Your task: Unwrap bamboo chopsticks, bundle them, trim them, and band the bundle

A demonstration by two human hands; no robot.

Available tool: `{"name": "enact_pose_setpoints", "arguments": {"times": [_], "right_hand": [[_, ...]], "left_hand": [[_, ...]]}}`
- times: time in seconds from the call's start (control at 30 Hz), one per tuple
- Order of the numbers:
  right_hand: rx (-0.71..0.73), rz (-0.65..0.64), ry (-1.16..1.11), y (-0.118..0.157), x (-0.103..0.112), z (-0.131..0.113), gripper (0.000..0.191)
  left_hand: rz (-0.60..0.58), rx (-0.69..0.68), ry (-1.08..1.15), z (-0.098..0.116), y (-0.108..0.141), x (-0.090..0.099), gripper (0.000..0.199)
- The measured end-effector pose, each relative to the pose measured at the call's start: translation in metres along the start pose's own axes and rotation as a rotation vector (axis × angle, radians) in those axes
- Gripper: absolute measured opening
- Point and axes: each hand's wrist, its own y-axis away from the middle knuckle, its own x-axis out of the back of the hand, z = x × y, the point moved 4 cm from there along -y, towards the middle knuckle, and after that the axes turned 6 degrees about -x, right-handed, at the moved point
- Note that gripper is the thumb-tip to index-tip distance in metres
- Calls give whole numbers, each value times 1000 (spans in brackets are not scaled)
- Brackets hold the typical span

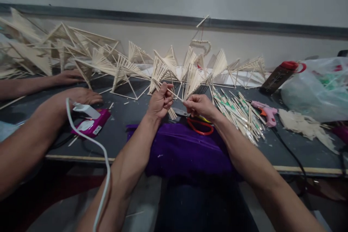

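My left hand (161,100) is closed around a small bundle of thin wooden sticks (172,113), whose ends show above and below the fingers. One stick (176,96) slants from it toward my right hand (198,105), which pinches that stick's lower end. Just behind both hands stand fan-shaped wooden stick models (193,79) on the dark table (288,152). Under my right wrist lie scissors with red-orange handles (201,127), partly over a purple cloth (187,148). Right of my right hand is a loose pile of sticks (241,116) with some green-marked wrapping.
At the left, another person's arms (35,130) rest near a magenta power strip (94,125) with a white cable (106,159). To the right are a pink glue gun (268,114), a dark bottle with red lid (280,78) and a plastic bag (318,88). More stick models (78,41) stand back left.
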Motion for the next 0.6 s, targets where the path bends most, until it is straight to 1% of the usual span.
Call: {"name": "enact_pose_setpoints", "arguments": {"times": [0.1,0.17,0.3,0.37,0.43,0.47,0.53,0.6], "right_hand": [[51,-71,130,-1,1,2,30],[120,-96,244,0,-1,2,27],[293,-73,605,4,-10,-5,21],[344,-39,811,6,-15,-6,20],[338,12,991,7,-19,-4,23],[320,41,1066,7,-20,-2,26],[283,67,1185,6,-23,3,29],[261,53,1246,5,-25,8,31]], "left_hand": [[-37,-7,-32,-2,0,-1,33],[-63,-26,-66,-3,0,-1,36],[-85,-107,-188,-7,-2,1,39],[-75,-156,-257,-8,-3,3,39],[-74,-165,-294,-10,-3,5,38],[-88,-146,-293,-11,-3,5,37],[-143,-92,-265,-13,-1,4,34],[-210,-59,-237,-14,0,1,34]]}}
